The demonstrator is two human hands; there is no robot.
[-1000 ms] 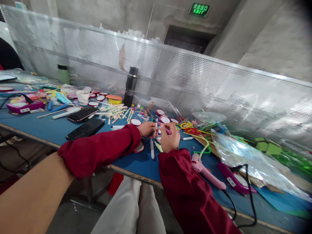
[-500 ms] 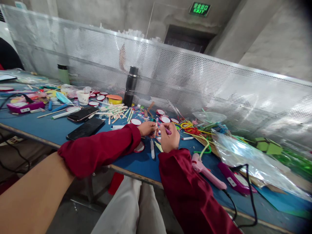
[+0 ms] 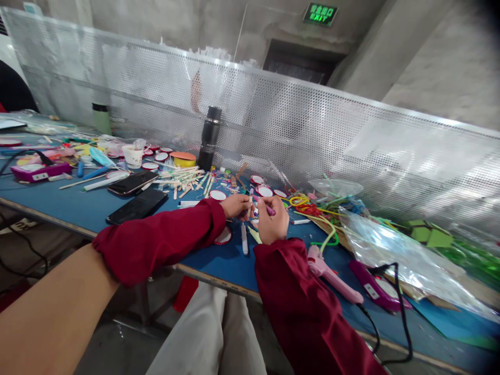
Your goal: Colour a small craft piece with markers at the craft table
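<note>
Very little had moved since the earlier frames: the right hand and its marker had shifted only a touch, while the left hand and the things on the table lay where they had been.

The perforated metal screen (image 3: 312,135) ran along the back of the blue table (image 3: 219,263). On the table's right side, a clear plastic bag (image 3: 390,255) lay spread out, with a pink glue gun (image 3: 334,278) and a purple box (image 3: 377,286) nearer the front edge. The black bottle (image 3: 210,138) stood upright close to the screen. Left of the hands, two dark phones (image 3: 138,205) lay near each other, with a white cup (image 3: 133,157) behind them and a heap of wooden sticks (image 3: 183,182) between the phones and the bottle.

The right hand (image 3: 273,221) was closed around a purple marker (image 3: 271,210), which slanted up toward the left hand (image 3: 236,207). That hand pinched a small stick (image 3: 251,195) with a lilac top, held upright above the table, just beside the marker's front end; whether the two touched could not be told. White discs with red rims (image 3: 264,191) lay behind the hands, and a white marker (image 3: 244,240) lay on the table just below them.
</note>
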